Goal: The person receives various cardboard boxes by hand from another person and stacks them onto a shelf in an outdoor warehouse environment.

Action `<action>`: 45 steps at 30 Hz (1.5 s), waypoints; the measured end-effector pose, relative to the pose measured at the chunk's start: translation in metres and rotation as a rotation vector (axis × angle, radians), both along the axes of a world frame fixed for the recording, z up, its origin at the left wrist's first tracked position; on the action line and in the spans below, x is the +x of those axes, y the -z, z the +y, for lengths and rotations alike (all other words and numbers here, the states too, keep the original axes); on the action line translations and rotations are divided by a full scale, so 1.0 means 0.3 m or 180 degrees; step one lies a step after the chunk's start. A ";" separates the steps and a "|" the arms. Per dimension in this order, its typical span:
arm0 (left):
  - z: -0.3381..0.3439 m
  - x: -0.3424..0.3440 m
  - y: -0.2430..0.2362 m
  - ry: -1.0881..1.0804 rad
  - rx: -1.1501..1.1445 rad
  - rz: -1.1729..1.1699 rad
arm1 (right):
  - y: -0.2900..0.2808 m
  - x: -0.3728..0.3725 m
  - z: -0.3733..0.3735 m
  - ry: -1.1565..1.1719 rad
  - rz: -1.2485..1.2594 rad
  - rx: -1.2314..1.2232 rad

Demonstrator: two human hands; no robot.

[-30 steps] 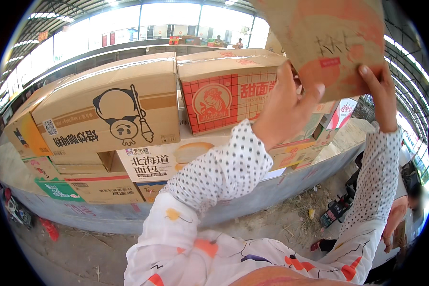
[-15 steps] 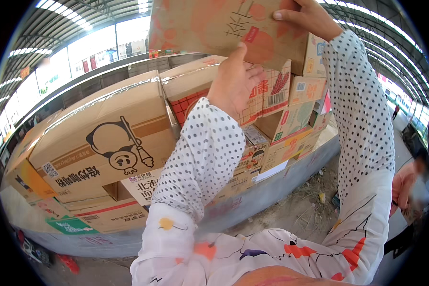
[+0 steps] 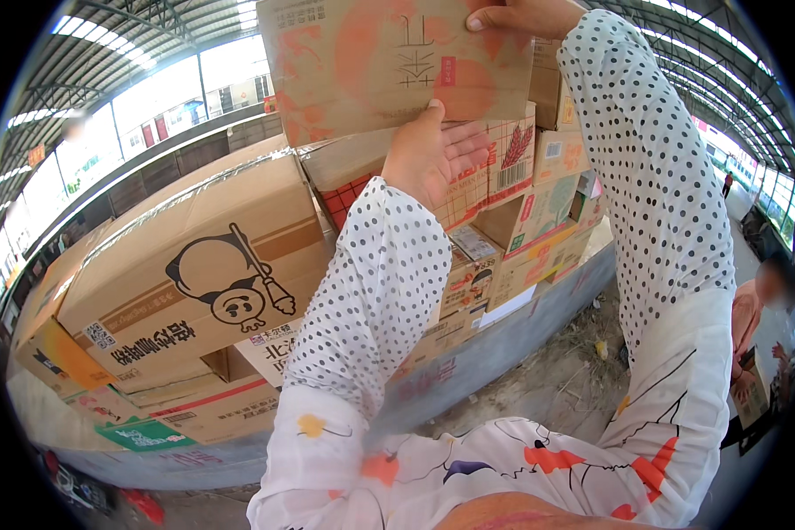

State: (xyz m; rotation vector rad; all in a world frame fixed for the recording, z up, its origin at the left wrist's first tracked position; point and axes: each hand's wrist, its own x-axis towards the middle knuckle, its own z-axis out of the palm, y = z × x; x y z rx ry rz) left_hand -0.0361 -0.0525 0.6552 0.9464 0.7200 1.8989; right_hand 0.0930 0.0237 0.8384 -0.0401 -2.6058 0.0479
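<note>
Up in front of me is a flat brown cardboard carton point(image 3: 353, 66) with orange-red printing, its broad face toward me. My right hand point(image 3: 526, 16) grips its upper right part, thumb on the front and the other fingers hidden behind. At the lower edge, my left hand point(image 3: 428, 159) has its thumb against the board while the other fingers stretch out below it, palm up. Beneath the left hand stands a box with a red grid print point(image 3: 464, 190). Left of it lies a large brown box with a black cartoon figure point(image 3: 230, 283).
More cartons point(image 3: 548, 208) are stacked on the right along a grey ledge point(image 3: 468, 371). Smaller boxes point(image 3: 212, 415) lie beneath the large one. Dry litter covers the ground point(image 3: 548, 371) by the ledge. Another person point(image 3: 751, 322) is at the right, near a piece of cardboard.
The carton has shifted left and a little down, and its face has turned flatter toward me. My right hand has moved left with it. My left hand's fingers stay spread at its lower edge.
</note>
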 end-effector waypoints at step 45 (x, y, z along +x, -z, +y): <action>-0.092 0.281 1.103 0.1288 -0.2625 0.0769 | 1.746 1.356 -0.264 0.5943 0.2483 0.0466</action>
